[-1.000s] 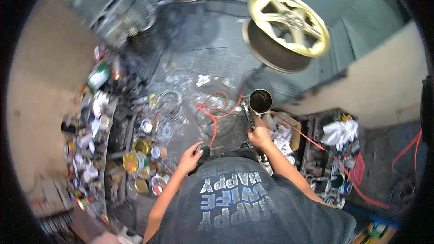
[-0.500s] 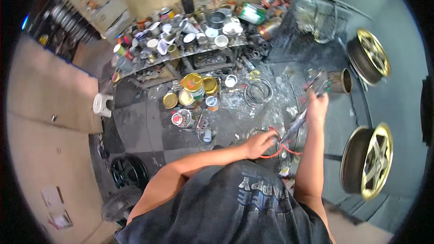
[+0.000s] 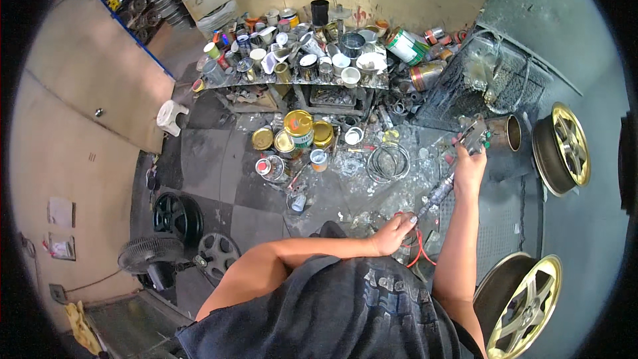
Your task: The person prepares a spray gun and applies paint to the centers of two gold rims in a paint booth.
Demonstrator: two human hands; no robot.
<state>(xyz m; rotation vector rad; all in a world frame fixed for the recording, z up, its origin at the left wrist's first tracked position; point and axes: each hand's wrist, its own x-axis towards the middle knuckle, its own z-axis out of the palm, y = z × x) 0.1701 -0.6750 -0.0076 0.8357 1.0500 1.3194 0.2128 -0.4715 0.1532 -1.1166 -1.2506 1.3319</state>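
We see a surface (image 3: 367, 84) crowded with cups and cans across the upper middle of the frame, and two gold-faced wheels (image 3: 530, 312) along the right edge. Right of centre, our right hand (image 3: 470, 159) has its fingers clamped around a spray gun (image 3: 474, 138) with a metal cup (image 3: 505, 134), while lower down our left hand (image 3: 393, 234) pinches the dark hose (image 3: 440, 192) near its lower end.

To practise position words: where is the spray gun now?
In the head view, the spray gun is right of centre, in the right hand, left of the upper gold wheel.
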